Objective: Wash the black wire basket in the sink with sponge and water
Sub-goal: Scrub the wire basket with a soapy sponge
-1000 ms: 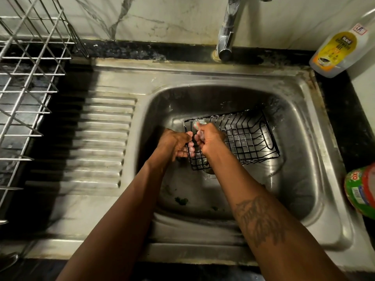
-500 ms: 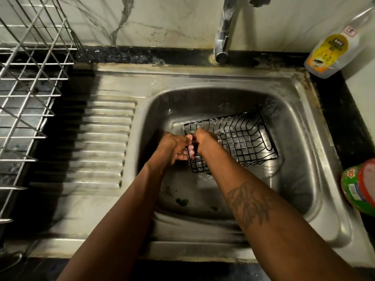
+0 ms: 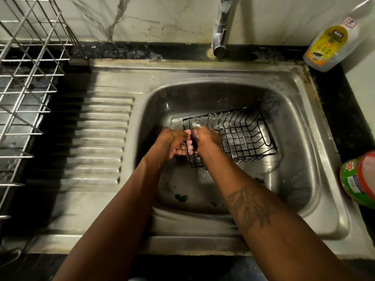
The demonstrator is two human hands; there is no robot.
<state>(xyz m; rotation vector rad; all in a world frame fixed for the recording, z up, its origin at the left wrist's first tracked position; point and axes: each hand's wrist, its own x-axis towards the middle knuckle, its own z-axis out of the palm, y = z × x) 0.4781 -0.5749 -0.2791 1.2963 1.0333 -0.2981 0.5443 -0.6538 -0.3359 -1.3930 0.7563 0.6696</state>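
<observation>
Black wire basket point(image 3: 239, 136) lies on the floor of the stainless steel sink point(image 3: 316, 110), right of the frame's centre, with its open top up and its looped end handle toward the right. I read that placing as practical: down in the bowl the suds stay contained. The chrome tap point(image 3: 220, 33) at upper centre is close for rinsing, though I see no water running from it.

Both hands meet at the basket's left end. The left hand point(image 3: 172, 142) has its fingers curled round the end wires, which I judge is to brace the light frame so it does not skid under scrubbing. The right hand point(image 3: 207, 138) is bunched over the rim just beside it, with white foam point(image 3: 195, 125) on the wires above the knuckles.

That right hand is blurred, and I cannot tell whether it is closed round a sponge; none shows. The basket's near left corner is hidden behind the right forearm, and I cannot find the drain. A few small green scraps point(image 3: 181, 197) sit on the sink floor at lower centre.

The frame cuts off three things:
- a silver wire dish rack point(image 3: 30, 78) at upper left;
- a clear plastic bottle with a yellow label point(image 3: 328, 45) at upper right, its print too small to read;
- a round green and red container point(image 3: 359, 179) on the black table at the right edge.
</observation>
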